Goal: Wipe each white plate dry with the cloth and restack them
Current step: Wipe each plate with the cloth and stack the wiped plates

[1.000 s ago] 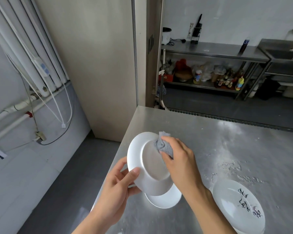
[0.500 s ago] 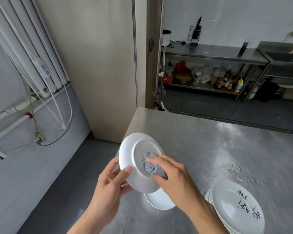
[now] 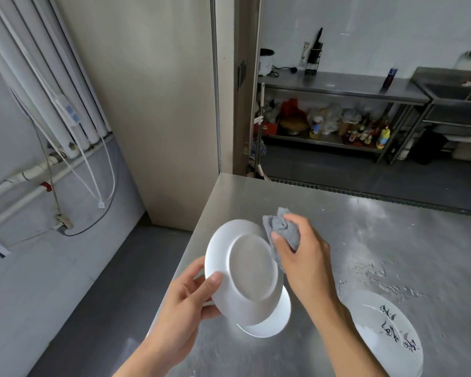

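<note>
So the left hand (image 3: 185, 303) pinches a white plate (image 3: 245, 270) by its rim, tilted above another plate (image 3: 269, 322) lying on the steel desk (image 3: 337, 213). Right hand (image 3: 302, 257) is bunched around the grey cloth (image 3: 279, 232), pressed to the held plate's far-right edge. A patterned plate (image 3: 384, 327) sits near right.

A plain white plate (image 3: 245, 270) was held tilted above the steel table's near left corner, its round base turned toward the camera. A crumpled grey cloth (image 3: 280, 235) touched its upper right rim. Under it another white plate (image 3: 269, 322) lay flat on the table, and farther right lay a plate with black brush marks (image 3: 384, 327).
</note>
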The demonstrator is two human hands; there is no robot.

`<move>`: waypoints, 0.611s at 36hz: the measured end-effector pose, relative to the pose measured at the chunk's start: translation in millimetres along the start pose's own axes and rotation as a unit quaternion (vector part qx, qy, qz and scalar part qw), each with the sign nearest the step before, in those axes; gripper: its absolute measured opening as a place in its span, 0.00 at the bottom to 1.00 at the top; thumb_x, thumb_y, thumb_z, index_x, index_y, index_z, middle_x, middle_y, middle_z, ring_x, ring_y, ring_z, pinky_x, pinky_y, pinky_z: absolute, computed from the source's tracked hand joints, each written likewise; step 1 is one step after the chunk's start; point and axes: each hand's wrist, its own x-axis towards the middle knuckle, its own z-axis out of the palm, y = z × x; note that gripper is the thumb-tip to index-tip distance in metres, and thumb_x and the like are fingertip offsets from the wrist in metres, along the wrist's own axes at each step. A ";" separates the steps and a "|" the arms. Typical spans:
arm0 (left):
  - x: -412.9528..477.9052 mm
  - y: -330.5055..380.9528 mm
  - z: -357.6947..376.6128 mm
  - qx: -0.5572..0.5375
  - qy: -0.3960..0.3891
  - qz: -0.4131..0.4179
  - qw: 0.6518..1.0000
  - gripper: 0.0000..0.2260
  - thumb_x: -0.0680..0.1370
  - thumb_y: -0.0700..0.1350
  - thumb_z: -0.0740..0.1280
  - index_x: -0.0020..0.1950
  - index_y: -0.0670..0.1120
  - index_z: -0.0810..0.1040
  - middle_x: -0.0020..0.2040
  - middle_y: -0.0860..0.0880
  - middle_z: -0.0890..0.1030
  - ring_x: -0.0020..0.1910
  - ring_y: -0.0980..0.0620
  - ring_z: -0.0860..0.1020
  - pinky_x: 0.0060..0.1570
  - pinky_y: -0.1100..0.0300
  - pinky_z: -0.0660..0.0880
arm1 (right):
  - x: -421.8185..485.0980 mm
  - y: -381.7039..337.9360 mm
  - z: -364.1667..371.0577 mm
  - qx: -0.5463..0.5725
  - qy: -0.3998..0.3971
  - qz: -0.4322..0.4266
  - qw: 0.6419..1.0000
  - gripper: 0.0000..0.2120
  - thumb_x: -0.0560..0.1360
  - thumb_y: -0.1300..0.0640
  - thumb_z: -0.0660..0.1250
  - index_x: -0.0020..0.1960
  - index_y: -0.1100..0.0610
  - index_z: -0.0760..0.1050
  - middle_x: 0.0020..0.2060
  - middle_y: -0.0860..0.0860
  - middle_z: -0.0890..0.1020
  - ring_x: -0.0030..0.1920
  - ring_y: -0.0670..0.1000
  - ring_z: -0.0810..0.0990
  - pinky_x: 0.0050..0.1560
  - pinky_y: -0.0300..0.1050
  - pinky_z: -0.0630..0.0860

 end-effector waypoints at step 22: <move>5.1 -7.4 -2.3 -0.049 0.075 -0.006 0.996 0.19 0.87 0.37 0.58 0.64 0.54 0.84 0.52 0.45 0.87 0.37 0.52 0.83 0.43 0.57 0.83 | -43.2 -49.5 55.2 0.023 -0.215 -0.170 0.962 0.20 0.76 0.61 0.65 0.68 0.51 0.74 0.59 0.48 0.80 0.62 0.49 0.73 0.63 0.44 0.72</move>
